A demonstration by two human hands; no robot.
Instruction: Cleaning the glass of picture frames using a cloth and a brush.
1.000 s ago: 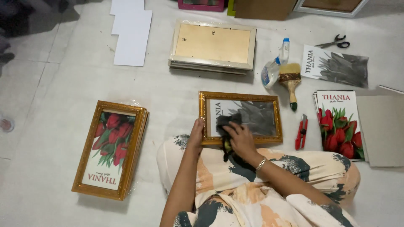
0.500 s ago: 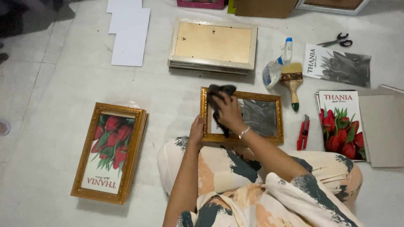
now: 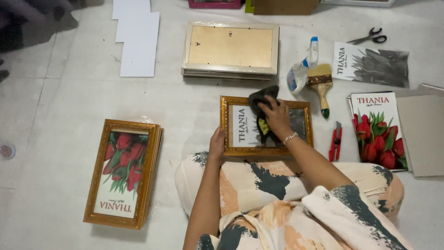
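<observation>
- The frame (image 3: pixel 266 126) under the hands has a gold moulding, glossy and with a fine relief; its front pane looks smooth and a little reflecting.
- The cloth (image 3: pixel 262 98) in the right hand (image 3: pixel 276 116) is dark, soft and matt.
- The left hand (image 3: pixel 216 143) touches the gold edge of the frame.
- The stack of frames (image 3: pixel 230 48) lies with the back up: matt brown board, pale painted rim.
- The brush (image 3: pixel 320 86) has a wooden handle and pale bristles.
- The spray bottle (image 3: pixel 301 71) is clear plastic.
- The flower prints (image 3: pixel 377 129) are glossy paper.
- The floor (image 3: pixel 60 102) is pale, smooth tile.
</observation>
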